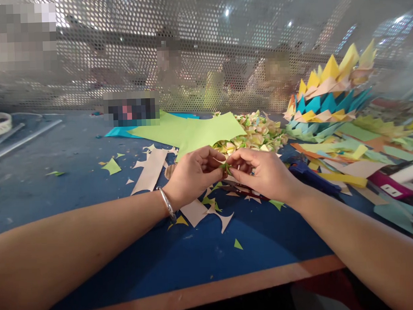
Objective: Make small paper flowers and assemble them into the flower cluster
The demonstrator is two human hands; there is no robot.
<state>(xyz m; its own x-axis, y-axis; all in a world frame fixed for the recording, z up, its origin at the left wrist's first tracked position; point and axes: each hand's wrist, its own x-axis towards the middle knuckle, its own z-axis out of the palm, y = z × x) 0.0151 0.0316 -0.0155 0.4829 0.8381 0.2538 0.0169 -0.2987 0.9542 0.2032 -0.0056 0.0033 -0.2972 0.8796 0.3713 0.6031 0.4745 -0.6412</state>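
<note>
Blue table (183, 275); hands (191, 171) (266, 171) pinch green paper (225, 167).

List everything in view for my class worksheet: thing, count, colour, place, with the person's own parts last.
perforated metal screen: one, grey, back
flat tabletop: one, blue, under the papers
broad paper sheet: one, light green, centre back
underlying paper: count unclear, bright blue, centre back
heap of small paper pieces: one, pink, yellow and green, right of centre
spiky folded-paper stack: one, multicoloured, back right
loose paper strips: many, mixed colours, right
straight paper strip: one, pale pink, left of centre
cut paper scraps: many, mostly green and pink, centre
elongated object: one, navy, right
boxy object: one, magenta, far right
small paper piece: one, green, centre
metal bangle: one, silver, left wrist
left hand, right hand: two, bare, centre
</note>
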